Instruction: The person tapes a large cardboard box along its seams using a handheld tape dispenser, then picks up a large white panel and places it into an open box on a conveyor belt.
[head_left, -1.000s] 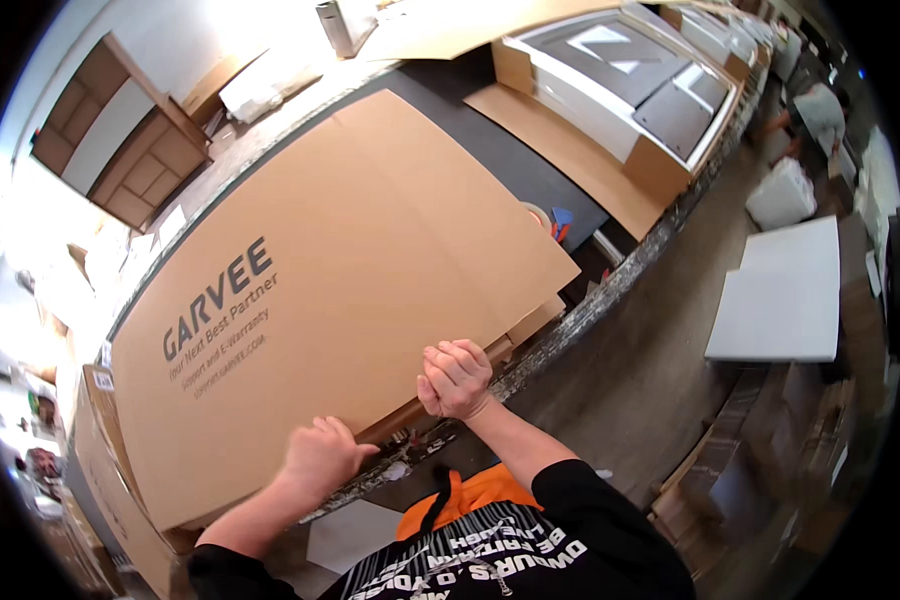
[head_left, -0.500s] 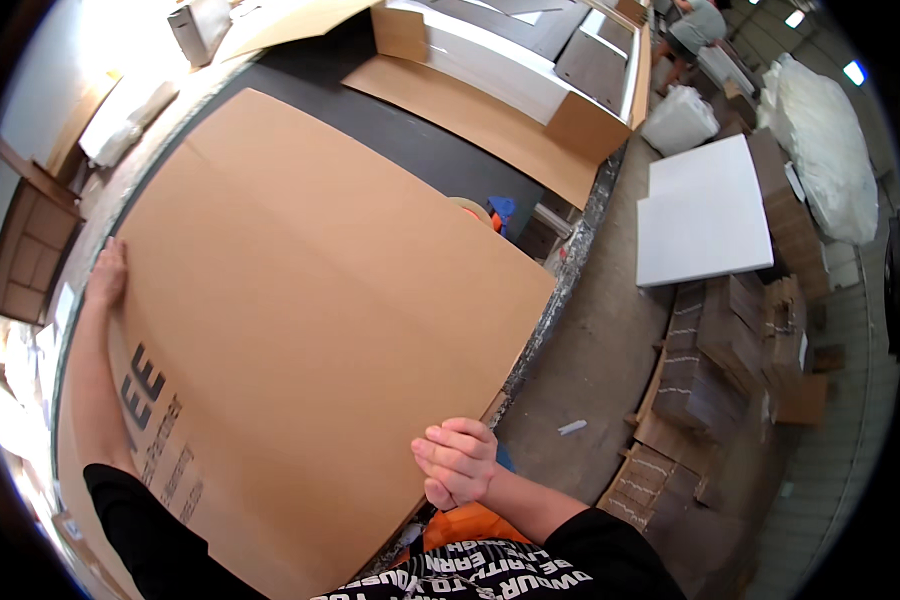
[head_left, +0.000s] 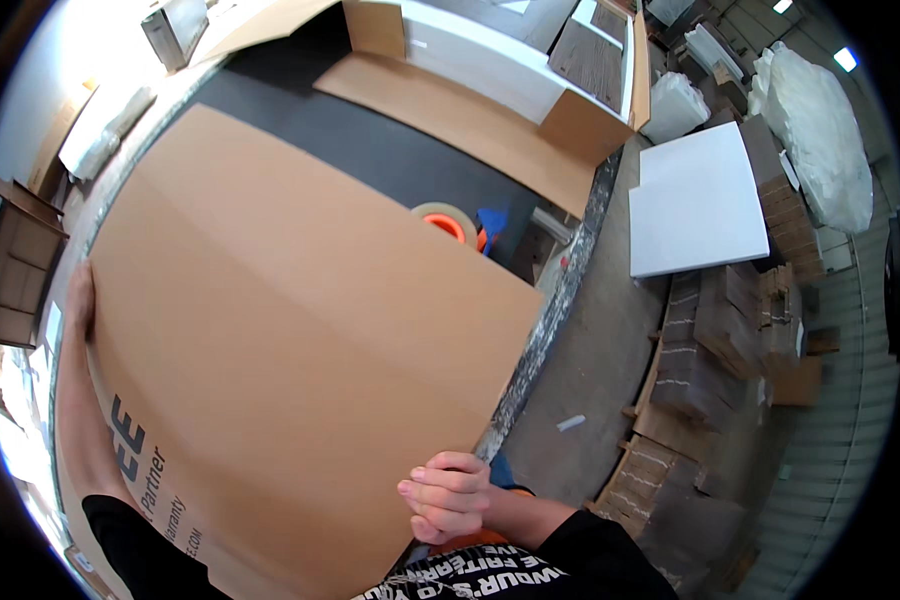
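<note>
A large brown cardboard sheet (head_left: 300,300), flat and printed in black near its left side, lies across the workbench in front of me. My left hand (head_left: 80,298) holds its left edge, fingers partly hidden at the rim. At the near right edge, my right hand (head_left: 447,497) is closed around the cardboard with its knuckles upward. Just beyond the sheet's far edge, a tape dispenser (head_left: 488,226) with blue and orange parts shows, holding a roll of tape (head_left: 444,220). The sheet covers part of the roll.
An open cardboard box (head_left: 460,135) with white and grey panels inside stands on the dark bench top (head_left: 280,115). Across the floor on the right are a white panel (head_left: 698,205), stacked brown boards (head_left: 705,345) and a plastic-wrapped bundle (head_left: 815,140).
The cardboard sheet has shifted toward me and slightly left, with both hands still on it. More of the tape roll now shows past its far edge.
</note>
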{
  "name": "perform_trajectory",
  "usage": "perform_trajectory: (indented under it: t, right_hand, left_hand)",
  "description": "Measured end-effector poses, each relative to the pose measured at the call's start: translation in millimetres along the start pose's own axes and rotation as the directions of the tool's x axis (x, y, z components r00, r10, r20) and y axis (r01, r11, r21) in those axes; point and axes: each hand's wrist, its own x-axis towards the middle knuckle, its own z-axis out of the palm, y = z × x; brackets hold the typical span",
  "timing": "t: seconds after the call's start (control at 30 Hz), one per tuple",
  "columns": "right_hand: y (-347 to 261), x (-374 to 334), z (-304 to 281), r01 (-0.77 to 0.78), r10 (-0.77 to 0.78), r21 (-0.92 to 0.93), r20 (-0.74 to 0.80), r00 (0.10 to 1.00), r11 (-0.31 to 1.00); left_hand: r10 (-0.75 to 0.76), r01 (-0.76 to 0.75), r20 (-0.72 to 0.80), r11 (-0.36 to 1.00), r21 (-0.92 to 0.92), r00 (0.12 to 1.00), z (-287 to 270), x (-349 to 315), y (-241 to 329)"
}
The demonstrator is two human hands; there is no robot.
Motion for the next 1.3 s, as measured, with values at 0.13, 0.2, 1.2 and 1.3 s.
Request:
perform_trajectory:
  t: [0.13, 0.2, 1.2, 1.3]
  right_hand:
    - [21.8, 24.8, 13.8, -0.030, 0.024, 0.103, 0.060, 0.998, 0.994]
    - [35.4, 31.5, 20.5, -0.066, 0.063, 0.114, 0.029, 0.998, 0.991]
    - [254.6, 78.7, 66.8, -0.910, 0.911, 0.054, -0.002, -0.412, -0.411]
    - [259.7, 64.4, 25.7, -0.930, 0.918, 0.242, -0.219, -0.330, -0.277]
  left_hand:
    - [-0.087, 0.126, -0.137, 0.943, 0.308, 0.987, 68.6, -100.1, 152.3]
    - [0.162, -0.183, 0.099, 0.949, 0.255, 0.982, 115.2, -195.1, 282.4]
    - [0.370, -0.425, 0.211, 0.802, 0.419, 0.905, 143.9, -449.7, 378.1]
    - [0.426, -0.465, 0.190, 0.776, 0.427, 0.885, 146.0, -452.8, 365.3]
